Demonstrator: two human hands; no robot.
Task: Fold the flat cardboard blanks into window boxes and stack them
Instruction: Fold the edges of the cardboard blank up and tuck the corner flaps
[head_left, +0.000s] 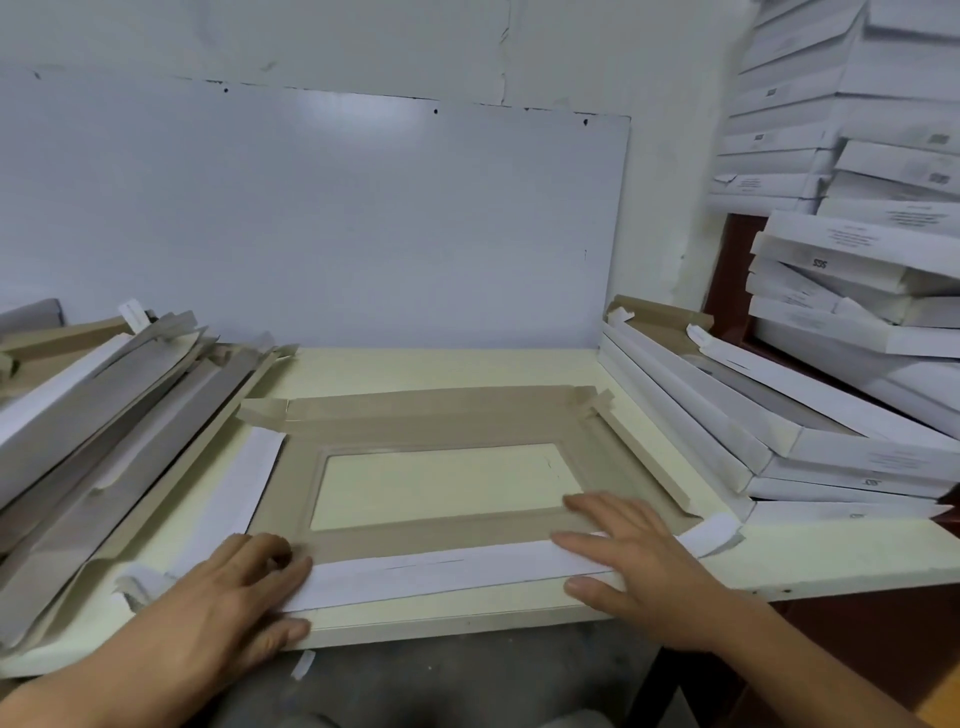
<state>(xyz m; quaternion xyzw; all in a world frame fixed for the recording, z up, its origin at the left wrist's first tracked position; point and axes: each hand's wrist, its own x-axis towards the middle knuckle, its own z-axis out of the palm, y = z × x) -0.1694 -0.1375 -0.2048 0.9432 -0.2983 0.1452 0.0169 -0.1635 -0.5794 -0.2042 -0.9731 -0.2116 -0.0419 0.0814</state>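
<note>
A: Where's the blank?

B: The cardboard blank (441, 421) lies flat, brown side up, in the middle of the cream tabletop (810, 556), with a rectangular window cut out of its centre. Its near flap (447, 569), white side showing, is turned over along the tabletop's 6 o'clock edge.

A: And the hands?

B: The left hand (228, 597) sits at 7 o'clock, its grip pressed together on the flap's left end, thumb under the edge, fingers curled on top. The right hand (623, 556) at 5 o'clock has its grip spread, palm down, flat on the flap's right end and the brown frame.

A: Any free room?

B: Little. A loose pile of flat blanks (114, 410), grey and white, crowds the 9 o'clock side and touches the blank's left flap. At 3 o'clock folded boxes (779, 447) lie slanted, just beside the raised right flap (644, 452). A bare cream strip stays open at 12 o'clock, against the glossy white board (337, 223) on the wall.

A: Anything higher?

B: At 2 o'clock a tall stack of white boxes (852, 156), matte card with small grey print, some tilted.
</note>
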